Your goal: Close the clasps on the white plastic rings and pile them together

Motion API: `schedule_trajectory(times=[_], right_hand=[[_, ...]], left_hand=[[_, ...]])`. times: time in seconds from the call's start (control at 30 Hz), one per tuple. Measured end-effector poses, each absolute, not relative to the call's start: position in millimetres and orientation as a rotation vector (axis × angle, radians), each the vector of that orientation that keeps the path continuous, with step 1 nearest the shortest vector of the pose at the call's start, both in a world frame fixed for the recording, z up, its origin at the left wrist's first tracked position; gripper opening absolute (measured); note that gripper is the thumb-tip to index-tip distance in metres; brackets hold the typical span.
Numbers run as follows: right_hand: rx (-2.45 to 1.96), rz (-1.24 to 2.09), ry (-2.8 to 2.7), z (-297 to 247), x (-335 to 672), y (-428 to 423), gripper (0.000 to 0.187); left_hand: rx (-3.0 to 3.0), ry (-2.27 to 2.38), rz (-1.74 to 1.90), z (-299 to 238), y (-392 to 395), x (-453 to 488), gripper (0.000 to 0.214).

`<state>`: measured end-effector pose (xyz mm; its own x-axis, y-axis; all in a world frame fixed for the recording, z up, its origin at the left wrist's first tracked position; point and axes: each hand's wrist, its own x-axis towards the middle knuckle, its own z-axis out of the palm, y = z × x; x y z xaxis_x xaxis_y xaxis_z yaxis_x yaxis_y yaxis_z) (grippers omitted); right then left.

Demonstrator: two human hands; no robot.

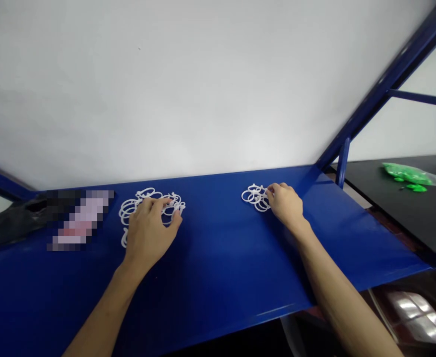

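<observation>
A loose pile of white plastic rings with small eyelets (128, 207), like curtain rings, lies on the blue shelf (218, 258) left of centre. Over this pile is my left hand (149, 230), its fingers curved and thumb apart, with the fingertips close to the rings at the pile's right side. It covers part of the pile. A smaller group of the same white rings (255, 196) lies to the right. My right hand (286, 204) is at that group's right edge, its fingers pinched together on a ring partly hidden by them.
A black plastic bag (13, 223) and a pixelated item (82, 218) lie at the left. Behind the shelf rises a white wall (218, 89). Blue metal posts (366, 111) slope up at the right, and a black table (407, 213) there carries a bag of green pieces (407, 173).
</observation>
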<state>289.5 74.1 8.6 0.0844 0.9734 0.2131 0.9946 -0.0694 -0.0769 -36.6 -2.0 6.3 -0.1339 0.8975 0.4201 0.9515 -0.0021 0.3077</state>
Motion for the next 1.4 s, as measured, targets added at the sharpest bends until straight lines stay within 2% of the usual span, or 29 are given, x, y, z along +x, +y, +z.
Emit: schedule_trajectory(times=[0.33,0.5,0.63,0.7,0.8,0.93,1.03,1.1,1.27,1.4], right_hand=[[-2.235,-0.037,-1.946,7,286,77,0.034],[-2.165,-0.165,-1.916,3,290,78,0.033],[-1.895,-0.229,-1.917,5,280,73,0.033],[-1.651,-0.087,-1.971,6,266,64,0.031],[-1.222,0.329,-2.128,3,239,44,0.027],[-0.883,0.720,-2.248,-9,208,24,0.034],[-0.830,0.868,-2.161,-16,199,20,0.017],[-0.861,0.951,-2.067,-18,198,22,0.013],[-0.931,1.254,-1.762,-20,199,26,0.017],[-0.931,1.352,-1.653,-23,198,26,0.022]], left_hand=[[-2.143,-2.364,-0.968,12,-3,-38,0.050],[-2.262,-2.122,-1.042,7,-4,-34,0.039],[-2.334,-2.027,-1.047,7,-7,-29,0.037],[-2.356,-2.012,-1.067,7,-8,-25,0.037],[-2.376,-2.004,-1.138,7,-10,-19,0.036],[-2.437,-2.046,-1.211,9,-12,-13,0.030],[-2.526,-2.076,-1.195,9,-11,-13,0.029],[-2.572,-2.080,-1.172,9,-11,-13,0.030],[-2.698,-2.123,-1.065,5,-12,-15,0.035],[-2.751,-2.120,-1.027,9,-13,-16,0.033]])
